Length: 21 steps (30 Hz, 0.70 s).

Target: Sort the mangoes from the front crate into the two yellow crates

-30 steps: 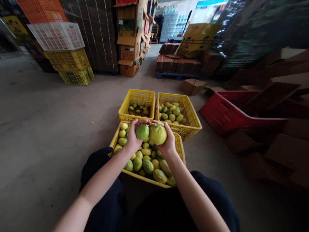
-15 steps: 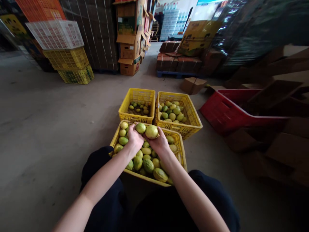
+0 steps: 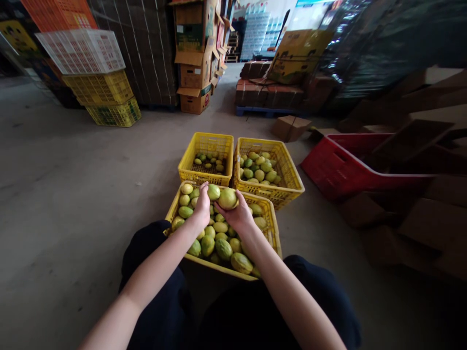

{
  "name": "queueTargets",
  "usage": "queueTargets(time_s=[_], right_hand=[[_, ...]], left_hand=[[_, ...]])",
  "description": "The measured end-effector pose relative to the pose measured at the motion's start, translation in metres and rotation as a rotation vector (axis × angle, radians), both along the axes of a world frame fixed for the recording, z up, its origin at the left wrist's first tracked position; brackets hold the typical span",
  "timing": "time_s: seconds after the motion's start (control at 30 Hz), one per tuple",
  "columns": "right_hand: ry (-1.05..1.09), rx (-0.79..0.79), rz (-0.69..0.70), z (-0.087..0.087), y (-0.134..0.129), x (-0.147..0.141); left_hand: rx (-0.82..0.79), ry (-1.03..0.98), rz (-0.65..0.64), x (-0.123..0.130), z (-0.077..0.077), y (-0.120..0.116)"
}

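Note:
My left hand (image 3: 203, 207) holds a smaller green fruit (image 3: 213, 192) over the near yellow crate (image 3: 275, 228). Close beside it, my right hand (image 3: 239, 212) is wrapped round a larger yellow-green fruit (image 3: 228, 199). The near crate, between my knees, is filled with green and yellow fruits (image 3: 224, 248). Behind it on the left, a yellow crate (image 3: 186, 173) has several small fruits at its bottom. The back right yellow crate (image 3: 288, 191) contains more fruits, piled higher.
A red crate (image 3: 328, 167) lies to the right among cardboard boxes (image 3: 434, 223). Stacked crates (image 3: 98, 87) stand at the back left. Farther back are cardboard boxes (image 3: 195, 99) and a loaded blue pallet (image 3: 268, 112). A small carton (image 3: 291, 128) sits on the floor.
My left hand has turned more upright, with its fingers along the left side of the smaller fruit. The larger fruit stays in my right hand. The view has shifted slightly.

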State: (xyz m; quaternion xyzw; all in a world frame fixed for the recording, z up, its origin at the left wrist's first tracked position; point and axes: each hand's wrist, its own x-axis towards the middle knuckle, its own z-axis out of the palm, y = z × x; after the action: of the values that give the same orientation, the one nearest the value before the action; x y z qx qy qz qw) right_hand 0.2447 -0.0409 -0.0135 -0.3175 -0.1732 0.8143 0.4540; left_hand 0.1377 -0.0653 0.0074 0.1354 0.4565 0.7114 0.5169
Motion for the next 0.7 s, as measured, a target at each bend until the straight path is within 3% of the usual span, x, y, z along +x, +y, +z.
queueTargets(time_s=[0.1,0.2,0.33,0.53,0.7], right_hand=[[-0.059,-0.081,0.056,0.007,-0.004,0.000],[-0.157,-0.053,0.020,0.019,-0.004,0.000],[-0.358,0.290,-0.132,0.039,-0.002,0.006],[-0.732,0.971,-0.297,0.054,-0.001,0.024],[-0.757,1.170,-0.403,0.055,-0.006,0.026]], left_hand=[[-0.035,0.223,0.010,-0.005,0.010,-0.006],[0.076,0.440,-0.084,-0.013,0.023,-0.011],[0.245,0.803,-0.099,-0.026,0.036,-0.016],[0.505,1.339,0.088,-0.039,0.043,-0.022],[0.583,1.569,0.200,-0.042,0.047,-0.030]])
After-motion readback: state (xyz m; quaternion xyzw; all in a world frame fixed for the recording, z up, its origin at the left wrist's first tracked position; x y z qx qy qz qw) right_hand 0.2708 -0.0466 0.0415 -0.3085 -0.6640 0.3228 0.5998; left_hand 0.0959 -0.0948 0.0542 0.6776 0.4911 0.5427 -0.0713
